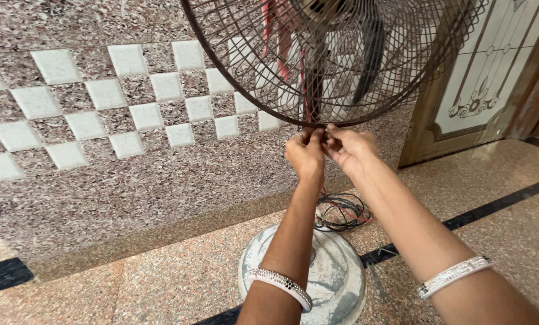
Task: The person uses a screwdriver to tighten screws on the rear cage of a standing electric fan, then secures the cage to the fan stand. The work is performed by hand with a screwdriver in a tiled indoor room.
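Note:
A pedestal fan stands before me with a rusty round wire guard filling the top of the view; dark blades show behind the wires. My left hand and my right hand meet at the bottom rim of the guard, fingers pinched together on the rim or a small part there. What exactly they grip is hidden by the fingers. Both wrists carry sparkly bracelets. Below the arms sits the fan's round grey base on the floor.
A coil of black and red cable lies by the base. A speckled stone wall with white diamond tiles runs close behind the fan. A wooden door with frosted patterned glass stands at right. The floor is speckled stone with black strips.

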